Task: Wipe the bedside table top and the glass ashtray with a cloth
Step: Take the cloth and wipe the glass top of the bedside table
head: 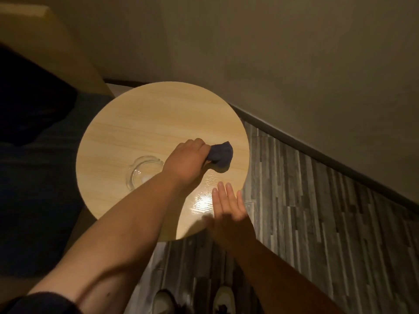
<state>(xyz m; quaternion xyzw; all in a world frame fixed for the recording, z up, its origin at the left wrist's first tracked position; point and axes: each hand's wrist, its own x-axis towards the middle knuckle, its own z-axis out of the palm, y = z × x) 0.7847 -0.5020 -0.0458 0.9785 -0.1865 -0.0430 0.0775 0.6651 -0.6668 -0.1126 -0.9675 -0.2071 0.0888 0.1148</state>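
Note:
A round, light wooden bedside table top (145, 114) fills the middle of the head view. A clear glass ashtray (141, 172) stands on its near left part, partly hidden by my left forearm. My left hand (184, 163) is closed around a bunched dark blue cloth (221, 157), which rests on the right part of the top. My right hand (229, 211) hovers flat over the near right edge of the table, fingers spread and holding nothing.
A bed with dark bedding (38, 177) and a tan headboard (68, 53) lies to the left. Beige walls (294, 64) with a dark skirting board close the far and right sides. Grey plank flooring (317, 223) runs to the right; my shoes (224, 298) are below.

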